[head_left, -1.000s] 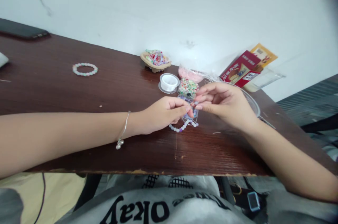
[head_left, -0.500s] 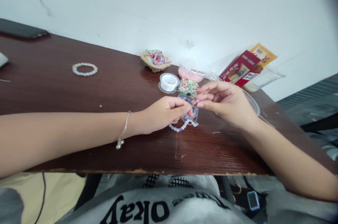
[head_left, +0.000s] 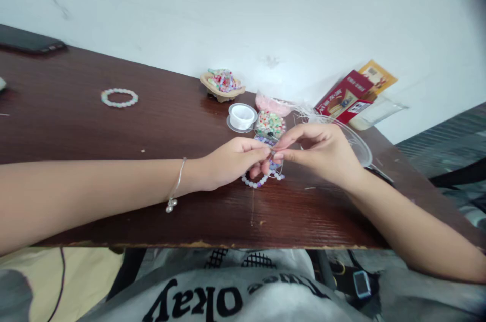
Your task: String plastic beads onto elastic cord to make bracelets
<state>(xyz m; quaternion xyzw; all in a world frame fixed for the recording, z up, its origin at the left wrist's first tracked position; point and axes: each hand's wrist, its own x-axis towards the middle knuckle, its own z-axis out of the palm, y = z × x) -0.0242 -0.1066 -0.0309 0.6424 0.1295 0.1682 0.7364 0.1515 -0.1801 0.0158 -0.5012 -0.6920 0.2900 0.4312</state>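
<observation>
My left hand (head_left: 237, 160) is closed in a pinch on the thin clear beading string, of which little shows. Its fingertips meet those of my right hand (head_left: 322, 152), which pinches a small pale bead (head_left: 273, 153) at the string's end. Below my left fingers hangs or lies a curved strand of white and purple beads (head_left: 252, 184); I cannot tell which. Partly hidden behind my fingers is a clear box of purple-blue beads (head_left: 276, 166). Just beyond it stands a box of mixed red, green and white beads (head_left: 271, 122).
A spool of white string (head_left: 242, 117) lies left of the boxes. Behind are a tan dish (head_left: 222, 94) of colourful beads and a bag of pink beads (head_left: 275, 106). A finished-looking bracelet (head_left: 119, 98) lies left. At right are a clear round lid (head_left: 366, 152) and red packet (head_left: 343, 96).
My right hand has moved left and slightly down with the bead, so both hands' fingertips now meet. The left fingers have shifted a little, and the whole view has drifted slightly.
</observation>
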